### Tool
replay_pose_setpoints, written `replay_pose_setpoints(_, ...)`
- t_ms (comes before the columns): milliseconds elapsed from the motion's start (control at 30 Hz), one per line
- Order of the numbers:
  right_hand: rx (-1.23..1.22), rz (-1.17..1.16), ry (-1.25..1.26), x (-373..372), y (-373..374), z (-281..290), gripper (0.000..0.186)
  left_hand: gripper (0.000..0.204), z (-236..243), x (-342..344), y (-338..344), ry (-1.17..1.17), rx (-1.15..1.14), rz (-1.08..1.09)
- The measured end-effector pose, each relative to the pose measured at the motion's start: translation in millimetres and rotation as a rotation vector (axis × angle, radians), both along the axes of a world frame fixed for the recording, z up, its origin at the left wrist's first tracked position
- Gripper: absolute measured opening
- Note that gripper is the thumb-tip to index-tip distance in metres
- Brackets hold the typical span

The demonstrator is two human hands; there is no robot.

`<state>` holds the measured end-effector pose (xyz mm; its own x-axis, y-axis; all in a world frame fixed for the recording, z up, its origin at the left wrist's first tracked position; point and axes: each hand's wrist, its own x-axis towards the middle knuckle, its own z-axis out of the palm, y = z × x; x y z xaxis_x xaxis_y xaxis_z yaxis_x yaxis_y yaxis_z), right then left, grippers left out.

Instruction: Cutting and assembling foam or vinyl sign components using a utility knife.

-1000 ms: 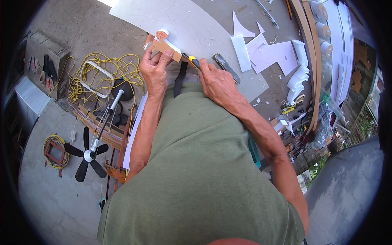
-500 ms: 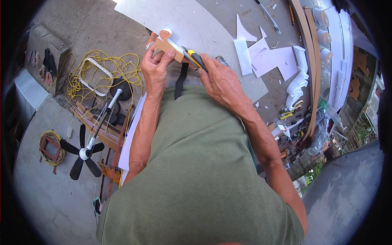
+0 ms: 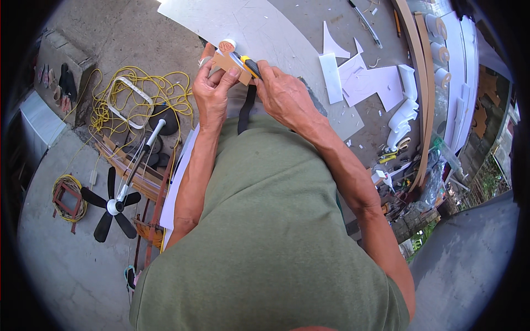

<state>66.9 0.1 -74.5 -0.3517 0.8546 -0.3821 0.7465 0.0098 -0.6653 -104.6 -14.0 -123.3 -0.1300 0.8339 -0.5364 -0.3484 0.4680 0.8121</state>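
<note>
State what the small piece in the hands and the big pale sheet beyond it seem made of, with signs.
Small piece: likely cardboard or thin wood; matte tan, flat, cut edges. Big sheet: probably foam board or plastic sheet; smooth, off-white, thin, with cut scraps nearby. Neither is certain.

the cardboard piece [image 3: 231, 62] is brown, the knife [image 3: 249, 65] yellow and black. the shirt [image 3: 270, 237] is olive green; the cable [image 3: 138, 88] is yellow, the sheet [image 3: 259, 33] pale grey.
</note>
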Motion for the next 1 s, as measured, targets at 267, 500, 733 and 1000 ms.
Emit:
replay_pose_setpoints(267, -0.137, 0.025, -0.021, 3, 17, 8, 0.022, 0.050, 1, -1, 0, 0.004, -0.003, -0.008)
replay_pose_setpoints(500, -0.176, 0.038, -0.035, -2, 22, 8, 0.022, 0.051, -2, 0, 0, -0.013, 0.005, -0.005)
replay_pose_setpoints(733, -0.144, 0.045, 0.012, -4, 24, 14, 0.020, 0.053, -1, -1, 0, -0.014, 0.009, -0.011)
replay_pose_setpoints(1000, -0.197, -0.006, 0.015, -5, 25, 13, 0.024, 0.054, -2, -1, 1, -0.007, 0.008, -0.015)
